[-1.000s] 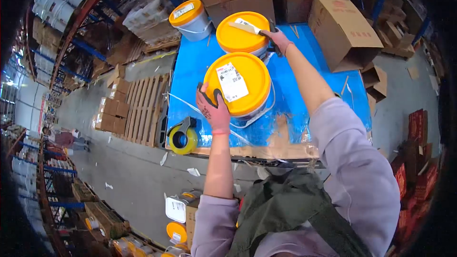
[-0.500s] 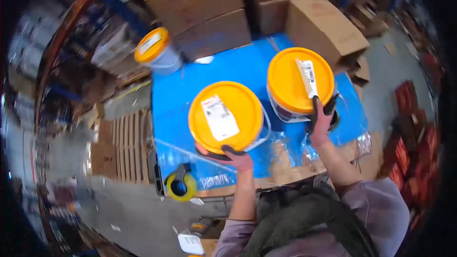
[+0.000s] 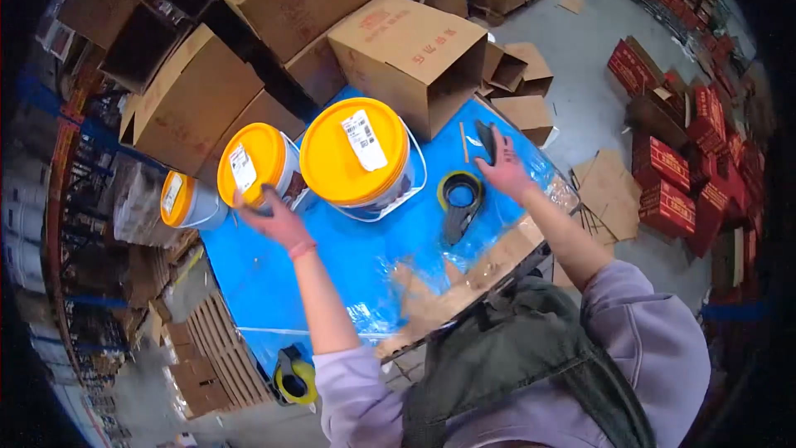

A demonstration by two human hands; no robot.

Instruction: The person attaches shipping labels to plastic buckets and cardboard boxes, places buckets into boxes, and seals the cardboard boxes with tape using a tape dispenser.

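Left hand: gloved hand, fingers spread and thumb apart, at the near side of the mid-sized bucket; not closed round it. Contact with the lid rim likely hidden by the fingers; cannot tell.
Right hand: gloved hand, fingers extended over the table's right part; dark shape at the fingertips, glove coating or object, so grip cannot be told.
Mid-sized bucket: on the blue table cover, between the other two; upright, lid up, long axis vertical.
Lid label: white strip, long axis running from the far side toward the person.
Large bucket: upright, just right of the mid-sized one, orange lid on, wire handle hanging on its near side; contents hidden.
Small bucket: upright, at the left, lid on; contents hidden.
Tape dispenser: beside the right hand, roll away from the person, handle toward.
Open carton: on its side, mouth facing right; interior dark.
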